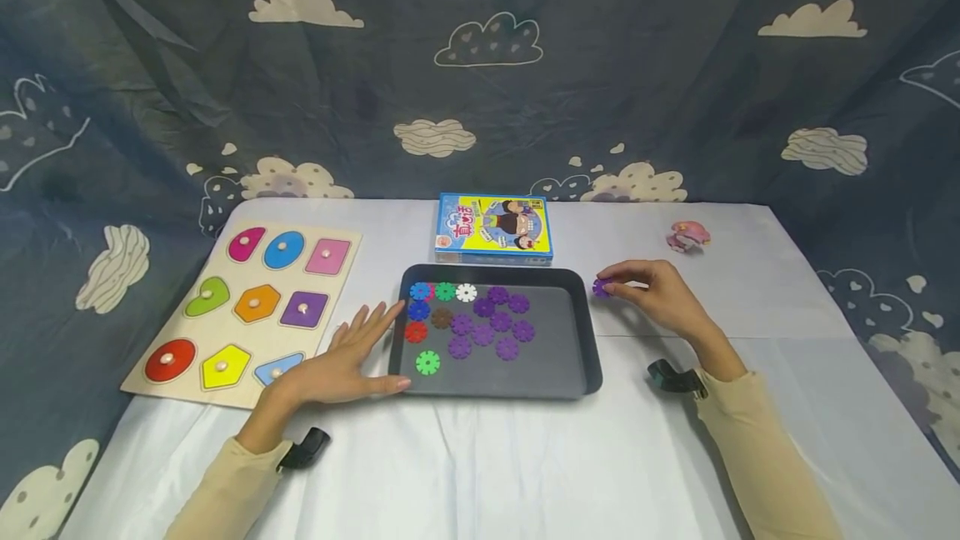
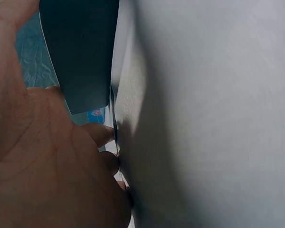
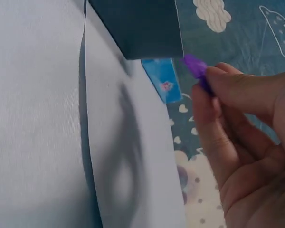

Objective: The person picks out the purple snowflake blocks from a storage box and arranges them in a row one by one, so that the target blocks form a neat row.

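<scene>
A dark grey tray (image 1: 555, 373) lies mid-table, with several notched plastic discs inside. Purple discs (image 1: 507, 348) cluster at its centre; blue, green, white, red and brown ones lie along its left and back. My left hand (image 1: 341, 365) has its fingers spread and touches the tray's left edge; in the left wrist view its palm (image 2: 52, 161) shows beside the tray wall (image 2: 80, 52). Just past the tray's right rim, my right hand (image 1: 660, 297) pinches a purple disc (image 1: 601, 287) between thumb and fingers. That purple disc (image 3: 195, 66) appears edge-on in the right wrist view.
A wooden shape puzzle board (image 1: 281, 340) with knobbed pieces lies on the left, partly behind my left hand. Behind the tray sits a blue and yellow box (image 1: 495, 227). A small pink toy figure (image 1: 688, 236) stands at the back right. A patterned dark curtain (image 1: 480, 90) hangs behind the table.
</scene>
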`<state>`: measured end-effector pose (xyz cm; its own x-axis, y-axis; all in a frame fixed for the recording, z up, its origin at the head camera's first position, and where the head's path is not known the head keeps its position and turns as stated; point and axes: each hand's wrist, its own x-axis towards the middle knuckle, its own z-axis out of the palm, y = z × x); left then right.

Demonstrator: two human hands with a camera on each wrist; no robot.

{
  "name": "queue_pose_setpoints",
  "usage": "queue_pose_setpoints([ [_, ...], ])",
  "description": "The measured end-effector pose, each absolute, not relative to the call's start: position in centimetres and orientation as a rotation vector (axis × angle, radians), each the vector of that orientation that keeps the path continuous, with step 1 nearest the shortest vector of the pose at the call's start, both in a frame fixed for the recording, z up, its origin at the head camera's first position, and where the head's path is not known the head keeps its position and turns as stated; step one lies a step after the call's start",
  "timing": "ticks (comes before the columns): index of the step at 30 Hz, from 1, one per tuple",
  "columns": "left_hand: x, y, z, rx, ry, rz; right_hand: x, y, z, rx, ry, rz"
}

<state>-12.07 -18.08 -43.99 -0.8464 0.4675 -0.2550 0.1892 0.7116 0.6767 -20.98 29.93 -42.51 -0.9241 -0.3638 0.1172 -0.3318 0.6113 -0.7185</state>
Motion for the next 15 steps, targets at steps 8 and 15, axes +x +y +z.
queue_pose_setpoints([
  [8,-12.08,-17.98,-43.90,0.506,2.502,0.931,-21.19,30.76,-43.37,-0.427,2.773,-1.128],
  [15,-12.04,-17.97,-43.92,0.505,2.502,0.931,-21.11,30.82,-43.61,-0.399,2.802,-1.032],
])
